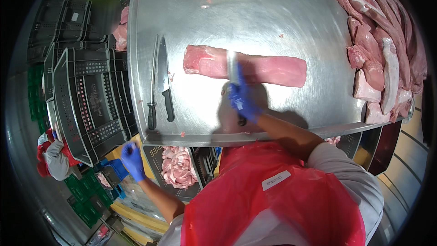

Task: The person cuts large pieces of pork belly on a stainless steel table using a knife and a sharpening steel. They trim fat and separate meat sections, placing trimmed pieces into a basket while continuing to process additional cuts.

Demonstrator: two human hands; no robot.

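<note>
A long piece of pork loin (277,69) lies across the steel table (273,9) in front of me. My right hand (243,102), in a blue glove, is closed around the black handle of a knife (233,68). Its blade, smeared by motion, points away from me across the middle of the loin; whether it touches the meat I cannot tell. Off the table's near left corner, my left hand (132,160), also gloved in blue, hangs in the air with its fingers loosely apart and nothing visible in them. Below and beside it is a crate of meat trimmings (178,167).
A second knife (167,86) and a sharpening steel (154,86) lie at the table's left. Several meat strips (382,41) are heaped at the right edge. Black crates (93,105) stand left of the table. Another person (57,157) in red and white is farther left.
</note>
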